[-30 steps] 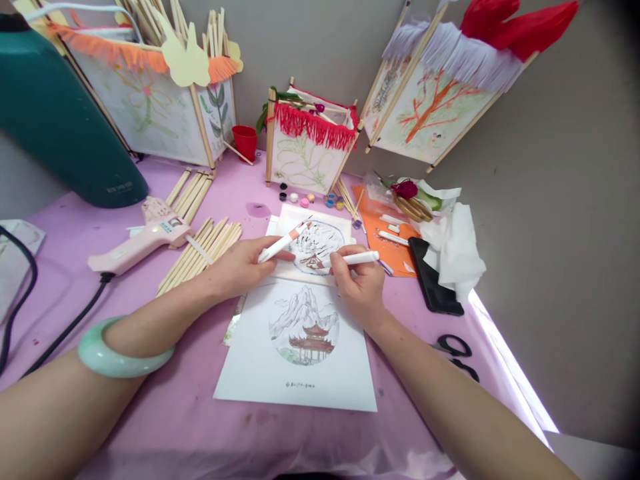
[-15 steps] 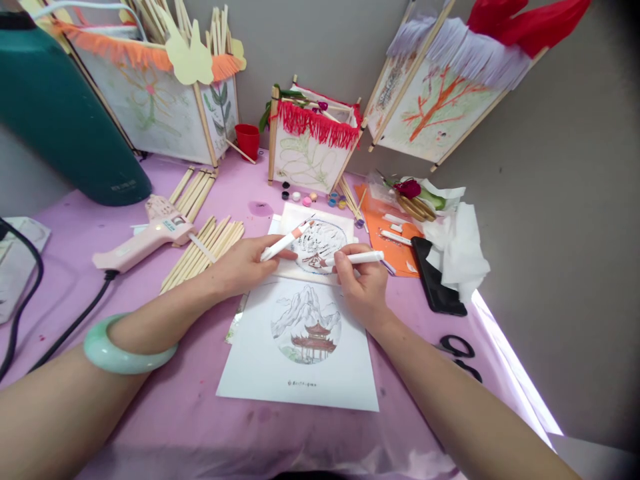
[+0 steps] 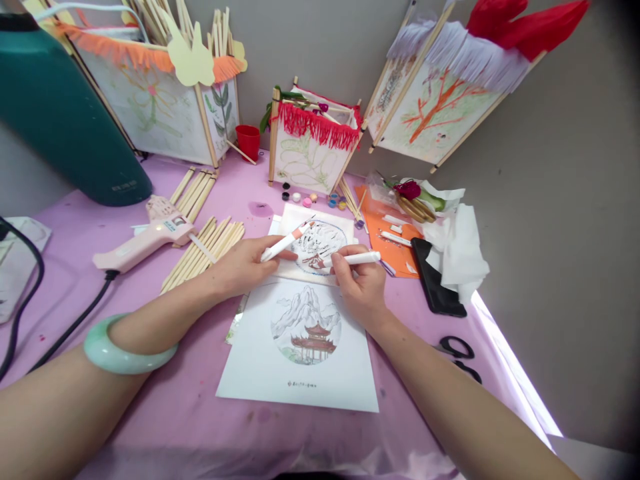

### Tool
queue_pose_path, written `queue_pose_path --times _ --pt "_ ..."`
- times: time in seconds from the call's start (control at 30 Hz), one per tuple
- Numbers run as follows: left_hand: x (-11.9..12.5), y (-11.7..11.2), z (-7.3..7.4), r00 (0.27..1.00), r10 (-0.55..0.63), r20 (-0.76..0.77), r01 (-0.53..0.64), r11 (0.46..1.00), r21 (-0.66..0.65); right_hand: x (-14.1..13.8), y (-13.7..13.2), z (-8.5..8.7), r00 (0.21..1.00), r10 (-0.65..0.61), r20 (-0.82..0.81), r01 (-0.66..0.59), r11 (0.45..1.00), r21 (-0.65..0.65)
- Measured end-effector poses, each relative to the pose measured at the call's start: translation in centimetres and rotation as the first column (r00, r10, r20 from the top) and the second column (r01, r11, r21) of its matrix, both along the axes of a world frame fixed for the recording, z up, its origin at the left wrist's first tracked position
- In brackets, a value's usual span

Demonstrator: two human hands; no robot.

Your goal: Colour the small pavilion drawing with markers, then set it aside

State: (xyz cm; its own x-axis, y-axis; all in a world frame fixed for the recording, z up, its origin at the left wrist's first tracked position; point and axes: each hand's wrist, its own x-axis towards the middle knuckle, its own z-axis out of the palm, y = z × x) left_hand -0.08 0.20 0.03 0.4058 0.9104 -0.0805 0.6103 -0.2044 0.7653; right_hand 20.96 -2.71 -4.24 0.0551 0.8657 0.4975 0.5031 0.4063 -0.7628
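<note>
My right hand (image 3: 361,280) grips a white marker (image 3: 353,259), its tip on the brown pavilion part of a drawing. The drawing, black mountain strokes inside a blue circle, is on a small white sheet (image 3: 290,223). At the sheet's left edge, my left hand (image 3: 250,263) is closed around a second white marker (image 3: 283,245) with an orange-brown band, which points up and right over the drawing. Below both hands lies a printed page (image 3: 250,373) with a round picture of mountains and a red-brown pavilion.
A pink glue gun (image 3: 145,243) and wooden sticks (image 3: 200,257) lie left. Small paint pots (image 3: 307,201) stand behind the drawing, before a red-fringed lantern (image 3: 310,157). A black phone (image 3: 435,280), tissues (image 3: 463,247) and scissors (image 3: 457,347) lie right; a teal bottle (image 3: 65,120) stands far left.
My right hand and its marker have shifted slightly left over the pavilion drawing. My left hand stays in place with its marker.
</note>
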Motion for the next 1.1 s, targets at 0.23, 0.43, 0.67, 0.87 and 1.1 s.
queue_pose_path --times 0.23,0.43,0.67,0.87,1.1 --pt "0.06 -0.12 0.21 1.0 0.012 -0.002 -0.012 1.0 -0.005 -0.06 -0.08 0.07 1.0 0.011 0.009 -0.011 1.0 -0.017" --pt "0.0 -0.13 0.27 1.0 -0.003 0.001 0.003 1.0 -0.01 -0.04 -0.1 0.2 0.998 0.049 0.027 -0.048 0.998 -0.027" --pt "-0.02 -0.06 0.18 1.0 0.001 -0.02 -0.001 1.0 -0.014 0.14 0.05 0.13 0.996 0.055 -0.065 -0.059 0.997 -0.058" --pt "0.0 0.02 0.19 1.0 -0.015 -0.014 0.015 1.0 -0.019 0.44 0.06 -0.06 0.991 -0.13 -0.023 0.129 0.99 -0.048" --pt "-0.02 -0.05 0.15 1.0 -0.025 0.006 0.025 1.0 -0.018 0.26 0.1 -0.18 0.994 -0.104 -0.018 0.103 0.994 -0.039"
